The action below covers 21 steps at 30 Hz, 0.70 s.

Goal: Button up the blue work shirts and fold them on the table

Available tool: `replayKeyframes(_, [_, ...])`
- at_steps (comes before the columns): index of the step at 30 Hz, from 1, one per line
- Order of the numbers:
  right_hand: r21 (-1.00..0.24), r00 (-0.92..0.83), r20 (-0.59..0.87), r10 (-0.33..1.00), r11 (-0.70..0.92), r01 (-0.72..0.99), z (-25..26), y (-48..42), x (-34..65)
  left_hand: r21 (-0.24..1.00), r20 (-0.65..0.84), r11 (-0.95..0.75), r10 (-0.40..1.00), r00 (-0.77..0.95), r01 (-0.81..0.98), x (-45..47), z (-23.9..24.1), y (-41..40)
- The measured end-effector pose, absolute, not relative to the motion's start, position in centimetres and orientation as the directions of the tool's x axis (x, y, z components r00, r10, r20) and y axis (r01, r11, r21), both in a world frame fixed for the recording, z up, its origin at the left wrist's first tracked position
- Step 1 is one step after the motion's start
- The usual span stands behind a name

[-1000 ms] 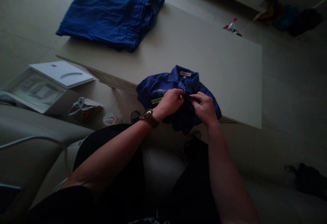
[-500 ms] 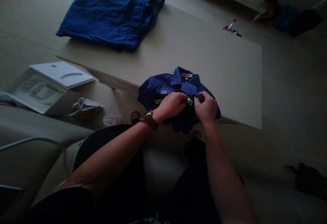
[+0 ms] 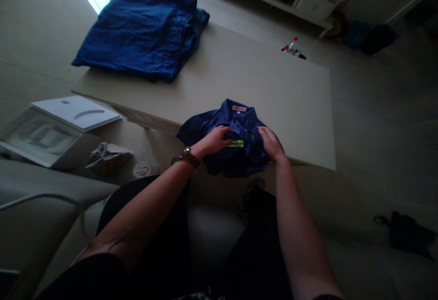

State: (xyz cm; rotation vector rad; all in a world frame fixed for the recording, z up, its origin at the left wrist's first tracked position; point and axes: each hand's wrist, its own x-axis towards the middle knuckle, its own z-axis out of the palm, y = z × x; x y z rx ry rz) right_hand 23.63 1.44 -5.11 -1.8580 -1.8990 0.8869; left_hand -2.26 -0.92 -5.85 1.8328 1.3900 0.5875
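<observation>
A folded blue shirt [image 3: 239, 147] with a collar label and a yellow-green reflective strip lies at the near edge of the pale table [image 3: 273, 94], partly hanging over it. My left hand [image 3: 214, 140], with a watch on its wrist, rests on the shirt's left part, fingers stretched toward the strip. My right hand [image 3: 270, 142] lies flat on the shirt's right side, fingers extended. Neither hand grips the cloth.
A pile of blue garments [image 3: 143, 30] lies at the table's far left. Red and dark markers [image 3: 292, 49] sit at the far edge. A white box [image 3: 73, 113], a crumpled bag [image 3: 106, 156] and a tape roll [image 3: 143, 170] are on the floor left. A dark object [image 3: 404, 234] lies at right.
Both hands let go of the pinched front of the shirt and moved apart, now lying flat on it. The camera view shifted slightly, so the table sits lower in frame.
</observation>
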Motion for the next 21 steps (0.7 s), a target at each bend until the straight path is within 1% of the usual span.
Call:
replayKeyframes(1, [-0.548,-0.032,-0.207,0.978,-0.088,0.832,-6.0,1.6,24.4,0.743,-0.096,-0.083,0.969,0.228,0.664,-3.1,-6.5,-0.5])
replayKeyframes(2, [-0.431,0.024,-0.244,0.97,-0.131,0.893,-6.9,1.6,25.1,0.696,-0.108,-0.03,0.983,0.147,0.717,-3.9,-7.1,0.0])
replayKeyframes(4, [-0.224,0.086,-0.288,0.954,-0.155,0.962,-8.5,1.5,26.0,0.604,-0.123,0.029,0.991,0.057,0.796,-5.2,-7.9,0.6])
replayKeyframes(5, [-0.155,0.094,-0.299,0.95,-0.145,0.977,-9.2,1.5,26.2,0.561,-0.125,0.03,0.991,0.048,0.827,-5.6,-8.2,0.8])
replayKeyframes(7, [-0.071,0.082,-0.297,0.951,-0.107,0.992,-10.1,1.6,26.4,0.482,-0.129,0.004,0.989,0.066,0.876,-6.1,-8.7,1.0])
replayKeyframes(10, [-0.022,0.043,-0.282,0.959,-0.052,0.998,-10.5,2.9,26.7,0.404,-0.172,-0.037,0.978,0.115,0.914,-6.5,-9.3,1.8])
replayKeyframes(12, [-0.012,0.019,-0.26,0.965,-0.023,1.0,-10.5,4.5,27.0,0.385,-0.206,-0.052,0.968,0.141,0.921,-6.8,-9.6,3.1])
replayKeyframes(14, [-0.002,0.003,-0.222,0.975,-0.003,1.0,-10.6,6.7,27.6,0.369,-0.205,-0.067,0.967,0.151,0.927,-7.0,-9.9,5.4])
replayKeyframes(17, [-0.001,-0.023,-0.136,0.99,0.023,1.0,-11.4,11.8,28.4,0.335,-0.139,-0.102,0.978,0.157,0.937,-7.0,-10.4,10.6])
replayKeyframes(21, [-0.058,-0.023,-0.001,1.0,0.022,0.998,-12.8,21.9,29.5,0.301,-0.003,-0.134,0.99,0.142,0.944,-6.0,-11.3,20.0])
